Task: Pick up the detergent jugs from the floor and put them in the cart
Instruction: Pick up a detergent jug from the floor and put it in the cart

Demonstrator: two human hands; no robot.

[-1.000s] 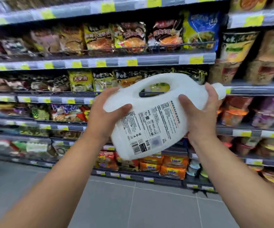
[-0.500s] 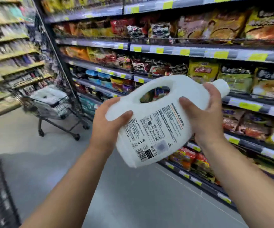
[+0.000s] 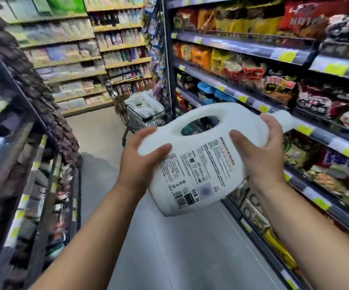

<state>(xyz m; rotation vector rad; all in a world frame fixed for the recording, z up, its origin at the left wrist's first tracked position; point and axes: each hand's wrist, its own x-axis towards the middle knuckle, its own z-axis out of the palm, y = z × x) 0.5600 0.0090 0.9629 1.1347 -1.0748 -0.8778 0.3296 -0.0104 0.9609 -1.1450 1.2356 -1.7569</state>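
I hold a white detergent jug [image 3: 198, 158] tilted in front of me at chest height, its printed back label and barcode facing me and its cap pointing right. My left hand [image 3: 142, 158] grips the jug's base end. My right hand [image 3: 259, 151] grips its neck end, just below the cap. Farther down the aisle, beyond the jug, stands a wire shopping cart [image 3: 142, 119] with white jugs [image 3: 146, 105] in its basket. The cart's lower part is partly hidden behind the jug and my left hand.
Snack shelves [image 3: 274, 84] line the aisle on my right and dark shelves [image 3: 22, 164] close in on my left. Between them runs a grey floor [image 3: 169, 248] leading to the cart. More shelving [image 3: 75, 59] stands across the far end.
The view has swung left, from facing the snack shelves to looking down the aisle. The cart now sits near the centre and looks closer. Both hands keep the same hold on the jug.
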